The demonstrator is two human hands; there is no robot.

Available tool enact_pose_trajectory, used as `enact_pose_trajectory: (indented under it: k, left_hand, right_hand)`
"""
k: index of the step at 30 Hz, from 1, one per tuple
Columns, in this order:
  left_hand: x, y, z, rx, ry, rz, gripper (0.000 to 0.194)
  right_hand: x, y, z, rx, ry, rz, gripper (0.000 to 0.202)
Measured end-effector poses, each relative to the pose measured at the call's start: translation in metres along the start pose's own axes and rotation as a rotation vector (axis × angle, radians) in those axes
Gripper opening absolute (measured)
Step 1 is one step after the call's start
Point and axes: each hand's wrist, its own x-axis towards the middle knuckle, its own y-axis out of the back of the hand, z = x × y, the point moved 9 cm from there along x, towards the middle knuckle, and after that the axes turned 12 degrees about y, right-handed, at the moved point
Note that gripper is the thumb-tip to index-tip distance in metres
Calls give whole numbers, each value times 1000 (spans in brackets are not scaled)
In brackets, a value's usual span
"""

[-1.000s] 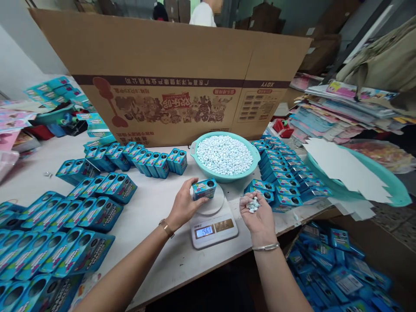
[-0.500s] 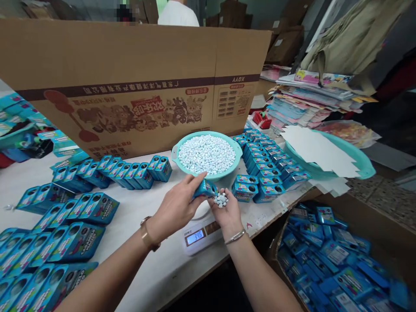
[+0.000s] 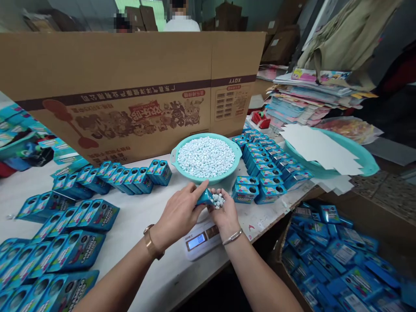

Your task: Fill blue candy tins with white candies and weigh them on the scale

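In my left hand is a small blue candy box, gripped between thumb and fingers and tipped toward my other palm. My right hand is cupped, fingers curled, with a small heap of pale blue and white candies in it. The box's open end touches or nearly touches this heap. Under my hands sits a white digital scale showing 0.0; its plate is mostly hidden. Just beyond, a turquoise bowl is full of the same candies.
Rows of blue boxes stand on the left of the table, more boxes on the right. A large carton walls off the back. An open carton of flat blue boxes sits lower right. Another turquoise bowl holds white cards.
The scale reading has gone from about 34.5 to 0.0. My hands have shifted slightly left, with the box's open end now lower at the candies in my palm. The camera view has tilted slightly.
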Motion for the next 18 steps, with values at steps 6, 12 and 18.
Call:
enact_pose_trajectory:
  k: [6, 12, 18]
  left_hand:
    - [0, 11, -18, -386, 37, 72, 44]
    - [-7, -30, -74, -809, 255, 213, 37]
    - [-25, -59, -99, -919, 367, 228, 78]
  right_hand:
    - [-10, 5, -8, -9, -36, 84, 18]
    - [-16, 16, -33, 30, -12, 130, 21]
    - [-23, 22, -55, -9, 28, 179, 22]
